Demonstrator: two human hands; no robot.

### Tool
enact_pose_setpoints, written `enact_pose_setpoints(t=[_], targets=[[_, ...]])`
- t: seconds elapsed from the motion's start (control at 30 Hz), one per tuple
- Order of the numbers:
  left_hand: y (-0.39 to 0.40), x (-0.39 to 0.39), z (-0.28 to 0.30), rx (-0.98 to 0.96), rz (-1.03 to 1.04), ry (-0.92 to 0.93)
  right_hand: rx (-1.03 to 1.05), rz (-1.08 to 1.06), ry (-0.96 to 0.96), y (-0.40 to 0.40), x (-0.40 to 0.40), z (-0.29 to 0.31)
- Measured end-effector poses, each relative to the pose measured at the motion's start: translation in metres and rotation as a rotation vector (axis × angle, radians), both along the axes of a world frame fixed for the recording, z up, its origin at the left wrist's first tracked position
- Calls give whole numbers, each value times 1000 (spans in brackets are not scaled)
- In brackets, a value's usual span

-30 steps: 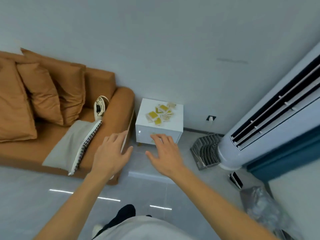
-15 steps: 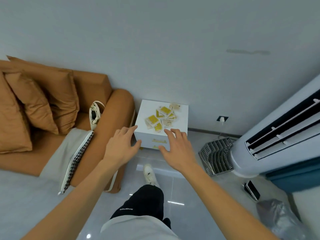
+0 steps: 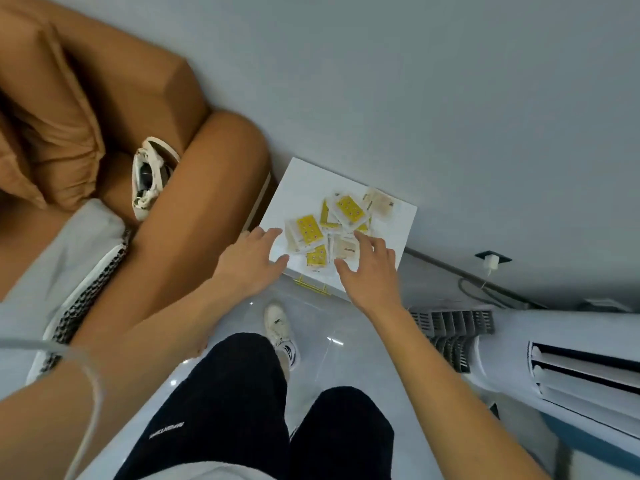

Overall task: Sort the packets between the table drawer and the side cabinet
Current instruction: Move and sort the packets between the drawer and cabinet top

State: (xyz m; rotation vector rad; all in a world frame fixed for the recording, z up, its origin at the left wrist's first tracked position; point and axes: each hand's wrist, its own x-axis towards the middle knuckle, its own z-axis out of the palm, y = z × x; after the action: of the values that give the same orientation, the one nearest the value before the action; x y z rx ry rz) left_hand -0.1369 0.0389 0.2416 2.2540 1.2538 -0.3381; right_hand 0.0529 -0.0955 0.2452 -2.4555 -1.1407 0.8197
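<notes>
The packets (image 3: 334,228) lie in a loose, overlapping pile on the white top of the side cabinet (image 3: 398,230), at about 12 o'clock from the person. Several show yellow faces, others pale ones; the exact count cannot be told. The right hand (image 3: 369,271) hovers at the pile's 5 o'clock edge, fingers spread and relaxed, gripping nothing; whether its fingertips touch the nearest pale packet cannot be told. The left hand (image 3: 251,263) sits at the pile's 8 o'clock, over the cabinet's near-left corner, also loose and grasping nothing. Below the top, at 6 o'clock from the pile, a brass drawer handle (image 3: 310,285) shows, the drawer seemingly shut.

The step in hand looks like the first reach for the pile; no packet is lifted yet. The next move likely calls for pinching 1 packet free of its overlapping neighbours without dragging others off the edge.

An orange sofa (image 3: 194,188) stands at 9 o'clock, a white air conditioner (image 3: 571,368) at 4 o'clock.
</notes>
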Motion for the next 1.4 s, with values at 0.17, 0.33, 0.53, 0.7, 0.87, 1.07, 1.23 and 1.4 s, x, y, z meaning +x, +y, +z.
enact_pose_setpoints(t=[0.17, 0.33, 0.53, 0.7, 0.87, 1.07, 1.23, 1.4], targets=[[36, 47, -106, -299, 399, 5, -49, 8, 74, 59, 71, -94], [58, 79, -193, -314, 523, 107, -156, 35, 118, 108, 128, -186], [73, 123, -256, -293, 693, 175, -203, -16, 149, 161, 157, -252], [76, 142, -270, -286, 845, 221, -236, -37, 81, 181, 155, -273], [76, 139, -272, -318, 945, 98, -279, -37, -37, 192, 150, -283], [77, 136, -271, -375, 999, -4, -306, -79, -53, 203, 143, -292], [76, 140, -265, -402, 968, -112, -257, 14, -32, 207, 143, -293], [75, 134, -260, -431, 1015, -263, -159, -55, 124, 191, 151, -285]])
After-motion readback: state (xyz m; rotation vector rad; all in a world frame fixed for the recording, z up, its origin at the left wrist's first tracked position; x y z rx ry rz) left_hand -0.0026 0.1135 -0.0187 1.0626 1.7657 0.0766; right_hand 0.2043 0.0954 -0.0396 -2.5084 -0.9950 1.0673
